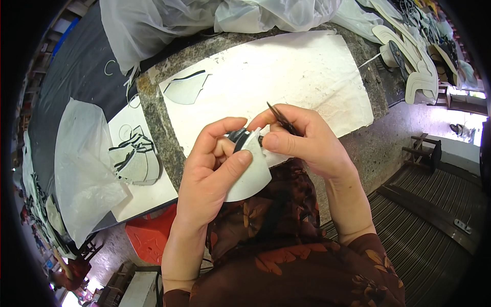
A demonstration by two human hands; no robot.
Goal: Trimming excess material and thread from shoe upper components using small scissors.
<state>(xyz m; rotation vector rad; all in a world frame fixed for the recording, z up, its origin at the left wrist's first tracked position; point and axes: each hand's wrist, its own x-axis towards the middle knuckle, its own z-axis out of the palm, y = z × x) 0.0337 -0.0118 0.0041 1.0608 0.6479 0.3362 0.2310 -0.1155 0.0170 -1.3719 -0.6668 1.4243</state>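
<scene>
My left hand (209, 174) grips a white curved shoe piece (250, 179) with a black band along its upper edge. The thumb presses on its face and the fingers curl behind it. Dark snips (282, 120) with a narrow pointed end sit in my right hand (307, 138), pointing up and to the left. That hand's thumb and forefinger are at the piece's upper edge; what they pinch there is hidden. A similar white piece with a black edge (186, 88) lies flat on the white sheet (276, 66) beyond my left hand.
Overlapping white pieces with black edges (135, 161) lie at the left, beside a translucent plastic sheet (84, 169). More plastic (276, 13) covers the far side. A thread spool (391, 53) and cream cut parts (422, 77) are at the far right. A red stool (151, 235) stands below.
</scene>
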